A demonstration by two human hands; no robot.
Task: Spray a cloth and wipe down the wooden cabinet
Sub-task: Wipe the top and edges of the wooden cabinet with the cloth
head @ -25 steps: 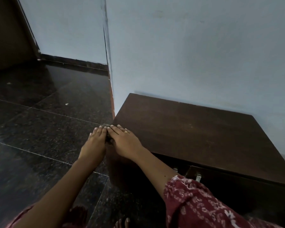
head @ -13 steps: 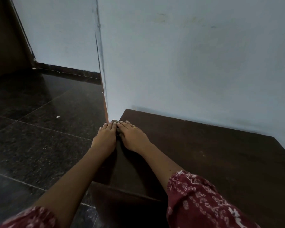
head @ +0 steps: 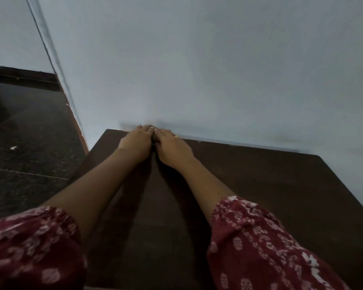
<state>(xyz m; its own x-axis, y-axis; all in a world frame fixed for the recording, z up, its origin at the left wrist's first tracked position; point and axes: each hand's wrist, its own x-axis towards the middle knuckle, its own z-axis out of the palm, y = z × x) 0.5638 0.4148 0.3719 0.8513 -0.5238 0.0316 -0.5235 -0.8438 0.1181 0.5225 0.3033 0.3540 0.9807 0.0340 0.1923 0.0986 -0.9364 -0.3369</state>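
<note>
Head view: both hands are pressed flat, side by side, at the far edge of the dark brown wooden cabinet (head: 249,195), against the pale blue wall (head: 197,70). A small dark cloth (head: 154,139), barely seen, is pinned between the left hand (head: 135,141) and the right hand (head: 172,148); neither is clenched, and a ring (head: 176,136) is worn on the right.

A pale blue wall (head: 218,70) rises above a dark speckled stone floor (head: 29,143) at left.

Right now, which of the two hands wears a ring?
The right hand, on the cabinet top by the wall; a gold ring shows on one finger. The left hand beside it is bare.
</note>
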